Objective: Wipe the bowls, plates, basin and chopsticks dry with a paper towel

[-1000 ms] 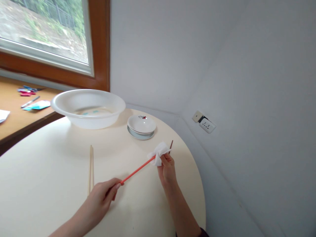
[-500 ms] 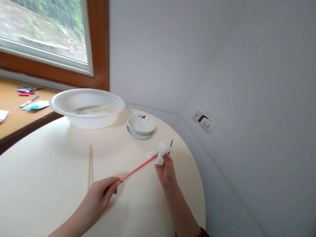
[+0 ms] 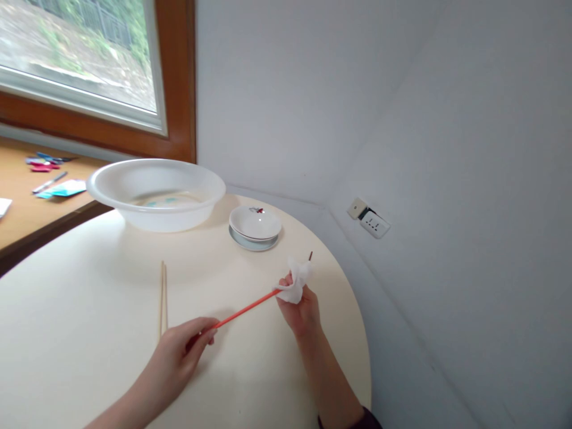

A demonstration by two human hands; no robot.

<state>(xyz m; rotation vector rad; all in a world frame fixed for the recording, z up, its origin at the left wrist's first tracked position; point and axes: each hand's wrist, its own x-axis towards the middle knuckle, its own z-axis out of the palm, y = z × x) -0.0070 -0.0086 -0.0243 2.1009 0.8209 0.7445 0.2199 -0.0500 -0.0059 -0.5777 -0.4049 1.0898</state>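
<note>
My left hand (image 3: 185,345) pinches the near end of a red chopstick (image 3: 248,308) above the round cream table (image 3: 89,333). My right hand (image 3: 301,310) is closed around a crumpled white tissue (image 3: 297,280) that wraps the chopstick's far part. A dark tip (image 3: 310,255) pokes out past the tissue. A pair of pale wooden chopsticks (image 3: 162,298) lies flat on the table, just left of my left hand.
A wide white plastic basin (image 3: 156,193) stands at the back of the table, with small stacked dishes (image 3: 255,227) to its right. A wooden sill (image 3: 27,208) on the left holds pens and papers. The wall has a socket (image 3: 374,224).
My right hand has slid the tissue slightly nearer along the chopstick and turned it. My left hand shifted a little left and closer to me.
</note>
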